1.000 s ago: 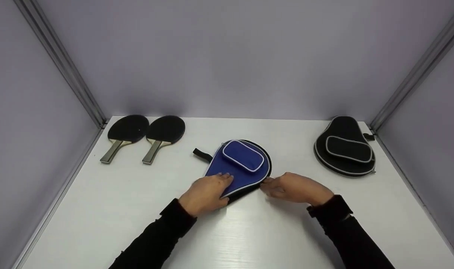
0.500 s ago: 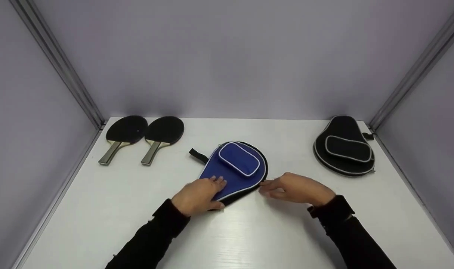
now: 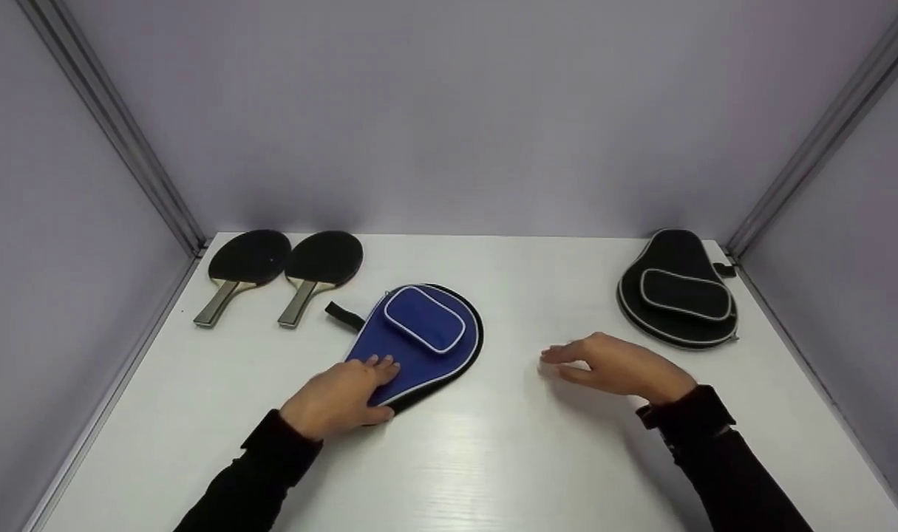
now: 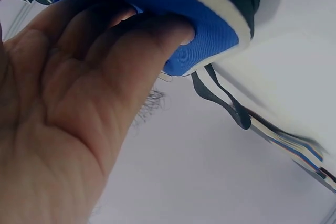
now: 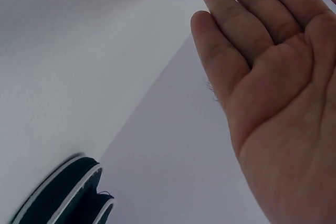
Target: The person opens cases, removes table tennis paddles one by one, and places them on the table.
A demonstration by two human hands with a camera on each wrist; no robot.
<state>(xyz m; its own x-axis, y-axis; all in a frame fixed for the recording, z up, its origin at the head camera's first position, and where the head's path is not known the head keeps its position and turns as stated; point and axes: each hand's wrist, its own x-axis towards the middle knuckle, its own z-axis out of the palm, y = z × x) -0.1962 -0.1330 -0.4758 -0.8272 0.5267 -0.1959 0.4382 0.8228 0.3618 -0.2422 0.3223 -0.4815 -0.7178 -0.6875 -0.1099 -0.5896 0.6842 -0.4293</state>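
Observation:
A blue paddle case [image 3: 419,369] with white piping and a raised zip pocket lies flat at the middle of the table. My left hand [image 3: 338,399] rests on its narrow end, fingers laid over the fabric and thumb at the near edge. In the left wrist view, fingertips touch the blue cloth of the case [image 4: 215,40], and a black strap [image 4: 226,100] sticks out beyond it. To the right of the case, apart from it, my right hand [image 3: 615,366] hovers low over the table. Its palm [image 5: 283,93] and extended fingers hold nothing in the right wrist view.
Two table tennis bats [image 3: 249,257] [image 3: 323,257] with black faces lie side by side at the back left. A black paddle case [image 3: 678,295] with pale piping lies at the back right. Pale walls [image 3: 449,118] enclose the white table [image 3: 493,473] behind and at both sides.
My left hand has slid the blue case leftward across the table. The right hand has come away from the case's edge and moved a little right. Bats and black case stay put.

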